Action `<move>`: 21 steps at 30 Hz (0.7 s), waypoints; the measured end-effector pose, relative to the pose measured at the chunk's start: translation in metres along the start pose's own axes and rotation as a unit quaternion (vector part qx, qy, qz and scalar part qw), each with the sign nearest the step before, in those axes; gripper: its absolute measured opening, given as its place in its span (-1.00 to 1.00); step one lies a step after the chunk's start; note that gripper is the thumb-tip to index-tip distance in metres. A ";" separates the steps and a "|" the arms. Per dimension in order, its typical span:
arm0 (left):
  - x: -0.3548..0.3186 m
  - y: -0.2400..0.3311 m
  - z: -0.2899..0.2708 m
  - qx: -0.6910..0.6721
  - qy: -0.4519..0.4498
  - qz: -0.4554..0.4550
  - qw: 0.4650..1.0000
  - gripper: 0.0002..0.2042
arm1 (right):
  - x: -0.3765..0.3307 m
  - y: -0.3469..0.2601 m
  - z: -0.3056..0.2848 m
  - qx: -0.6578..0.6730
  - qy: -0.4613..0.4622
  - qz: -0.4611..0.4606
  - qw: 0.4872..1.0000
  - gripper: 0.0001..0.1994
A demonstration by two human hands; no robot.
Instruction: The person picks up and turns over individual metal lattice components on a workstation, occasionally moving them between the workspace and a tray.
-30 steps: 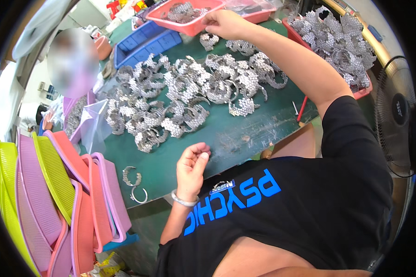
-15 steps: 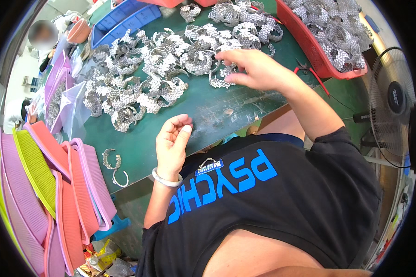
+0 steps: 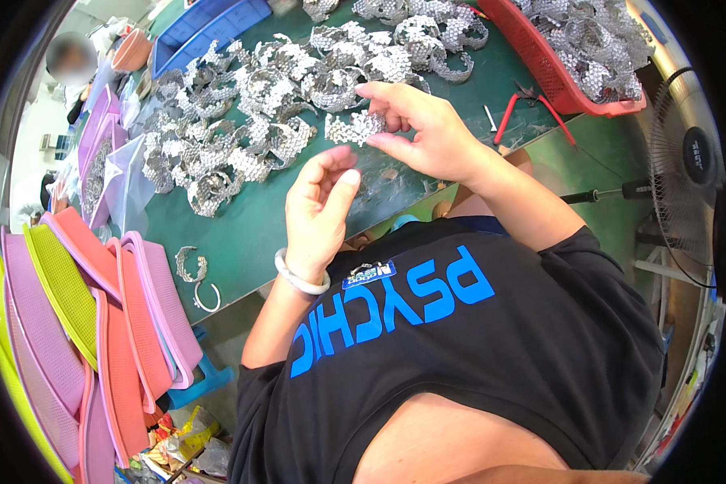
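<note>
My right hand (image 3: 429,133) has its thumb and fingers closed round one end of a silver openwork cuff bracelet (image 3: 348,129), which is held above the green table. Just below and to the left, my left hand (image 3: 321,200) is empty, its fingers loosely bent and its thumb apart from them, close to the bracelet but apart from it. Beyond both hands lies a broad heap of similar silver cuffs (image 3: 270,90). Two loose pieces, a patterned cuff (image 3: 190,264) and a plain thin open ring (image 3: 210,298), lie at the table's near left.
A red basket (image 3: 532,73) full of silver cuffs stands at the far right, beside red-handled pliers (image 3: 508,117). Stacked coloured baskets (image 3: 157,306) crowd the left, and a blue tray (image 3: 210,32) stands at the back. A fan (image 3: 686,161) stands at the right. Another person is far left.
My right hand has lifted a cuff from the heap's near edge and brought it left. My left hand has moved up and right toward it. Pliers and a small white stick have come into fuller view.
</note>
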State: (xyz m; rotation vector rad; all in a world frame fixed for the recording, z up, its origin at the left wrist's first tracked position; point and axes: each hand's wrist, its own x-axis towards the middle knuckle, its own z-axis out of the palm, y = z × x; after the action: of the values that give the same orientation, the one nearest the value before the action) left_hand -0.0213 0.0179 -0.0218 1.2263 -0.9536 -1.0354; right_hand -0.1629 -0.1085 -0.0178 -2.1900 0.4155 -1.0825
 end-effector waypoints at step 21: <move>0.011 0.001 -0.004 -0.346 -0.041 -0.051 0.936 -0.82 | -0.004 0.004 0.002 0.332 -0.108 0.215 0.912 -0.38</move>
State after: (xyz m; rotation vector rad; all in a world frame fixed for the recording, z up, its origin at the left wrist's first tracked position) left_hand -0.0148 0.0080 -0.0209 0.6483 -0.5063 -1.3620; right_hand -0.1640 -0.1087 -0.0239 -1.4927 0.3411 -0.6033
